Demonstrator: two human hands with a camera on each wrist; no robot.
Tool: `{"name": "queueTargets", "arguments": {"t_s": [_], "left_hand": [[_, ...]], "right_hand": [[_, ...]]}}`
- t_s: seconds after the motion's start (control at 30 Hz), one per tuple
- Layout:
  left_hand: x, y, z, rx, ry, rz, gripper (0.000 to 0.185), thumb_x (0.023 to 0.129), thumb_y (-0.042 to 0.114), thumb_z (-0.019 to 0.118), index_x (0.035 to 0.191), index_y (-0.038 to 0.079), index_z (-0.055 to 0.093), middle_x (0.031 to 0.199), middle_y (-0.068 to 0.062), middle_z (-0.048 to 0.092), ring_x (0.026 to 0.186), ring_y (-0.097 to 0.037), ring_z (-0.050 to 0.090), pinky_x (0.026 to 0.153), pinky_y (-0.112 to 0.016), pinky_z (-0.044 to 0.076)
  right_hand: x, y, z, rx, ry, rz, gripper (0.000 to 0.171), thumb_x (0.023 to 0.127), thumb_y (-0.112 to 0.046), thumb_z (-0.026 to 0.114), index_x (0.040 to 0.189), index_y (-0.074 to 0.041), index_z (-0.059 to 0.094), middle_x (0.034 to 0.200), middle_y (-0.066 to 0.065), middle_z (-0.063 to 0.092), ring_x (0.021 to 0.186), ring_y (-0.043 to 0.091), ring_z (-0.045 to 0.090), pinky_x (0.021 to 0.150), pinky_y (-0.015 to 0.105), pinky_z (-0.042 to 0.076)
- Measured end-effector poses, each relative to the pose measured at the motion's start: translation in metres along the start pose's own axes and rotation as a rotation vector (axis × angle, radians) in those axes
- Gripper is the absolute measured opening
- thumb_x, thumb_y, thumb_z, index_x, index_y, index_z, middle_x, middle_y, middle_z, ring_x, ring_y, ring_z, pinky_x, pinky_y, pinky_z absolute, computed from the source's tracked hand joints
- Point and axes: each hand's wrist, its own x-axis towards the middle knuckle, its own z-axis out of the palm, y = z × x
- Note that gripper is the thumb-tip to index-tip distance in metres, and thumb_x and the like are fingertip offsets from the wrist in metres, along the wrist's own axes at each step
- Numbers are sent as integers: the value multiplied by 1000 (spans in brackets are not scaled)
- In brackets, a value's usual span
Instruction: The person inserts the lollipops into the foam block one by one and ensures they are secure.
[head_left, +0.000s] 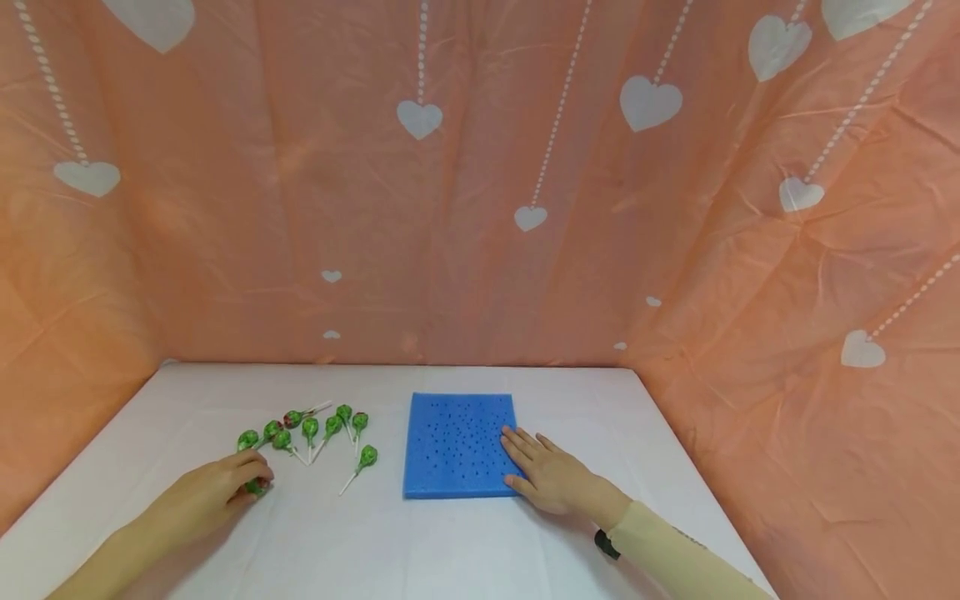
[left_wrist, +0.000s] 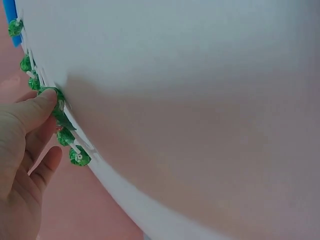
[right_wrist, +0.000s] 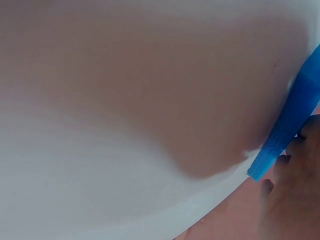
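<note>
Several green-wrapped lollipops with white sticks lie in a loose cluster on the white table. My left hand is at the cluster's near left end, its fingers curled round one green lollipop. In the left wrist view the thumb presses on that lollipop, with others just beyond it. A blue foam pad dotted with small holes lies at the table's middle. My right hand rests flat on its near right corner, fingers straight. The right wrist view shows the pad's edge beside those fingers.
Orange cloth with white hearts hangs behind the table and along both sides, close to the table's edges. One lollipop lies apart from the cluster, between it and the pad. The table front is bare white.
</note>
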Motion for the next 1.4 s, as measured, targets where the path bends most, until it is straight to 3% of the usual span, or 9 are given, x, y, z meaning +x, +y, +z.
{"name": "queueTargets", "arguments": {"t_s": [0.27, 0.6, 0.8, 0.97, 1.1, 1.2, 1.33, 1.4], "left_hand": [[2, 6, 4, 1, 107, 31, 40, 68, 1, 92, 93, 22, 70, 96, 12, 62, 83, -3, 63, 66, -28, 58], [17, 18, 3, 54, 222, 26, 36, 72, 13, 92, 101, 22, 72, 105, 13, 65, 90, -9, 66, 76, -27, 55], [30, 26, 5, -30, 262, 18, 38, 75, 7, 89, 103, 24, 71, 108, 16, 64, 96, -10, 64, 86, -12, 45], [42, 33, 9, -102, 258, -12, 35, 80, 5, 87, 106, 22, 71, 111, 17, 62, 100, -9, 64, 89, -9, 44], [54, 41, 11, -124, 274, -32, 34, 82, 6, 86, 109, 23, 71, 112, 15, 63, 100, -11, 65, 89, -14, 47], [62, 47, 13, -149, 272, -64, 32, 86, 9, 84, 111, 22, 70, 114, 10, 65, 102, -15, 66, 87, -26, 53], [73, 56, 16, -250, 224, -132, 26, 93, 12, 78, 117, 17, 70, 121, 3, 66, 118, -28, 64, 97, -45, 51], [78, 59, 19, -295, 206, -156, 24, 95, 13, 76, 118, 16, 69, 121, 2, 65, 118, -28, 63, 98, -47, 50]], "right_hand": [[0, 0, 1, 4, -8, 10, 70, 112, -49, 32, 164, -4, 24, 173, 12, 17, 159, 29, 17, 127, 51, 21], [-1, -1, -1, 34, -16, 8, 70, 112, -48, 33, 164, -1, 23, 172, 14, 17, 159, 31, 18, 127, 52, 22], [0, -1, 0, 29, -16, 7, 71, 112, -49, 32, 164, -2, 24, 173, 13, 17, 159, 30, 18, 126, 52, 22], [0, -1, -1, 23, -22, 15, 70, 112, -48, 33, 164, -3, 23, 173, 12, 16, 159, 28, 17, 127, 49, 22], [0, -1, -3, 23, -27, 22, 69, 112, -47, 33, 165, -3, 22, 173, 12, 15, 159, 27, 17, 127, 48, 21], [1, -1, -2, 26, -28, 26, 69, 112, -47, 34, 165, -3, 22, 173, 11, 15, 159, 27, 17, 127, 48, 21], [1, -2, -1, 30, -28, 29, 69, 112, -48, 34, 165, -4, 22, 173, 11, 15, 159, 27, 17, 127, 48, 22], [1, -2, 0, 29, -29, 31, 69, 112, -48, 34, 165, -4, 22, 173, 10, 16, 159, 27, 18, 127, 48, 22]]}}
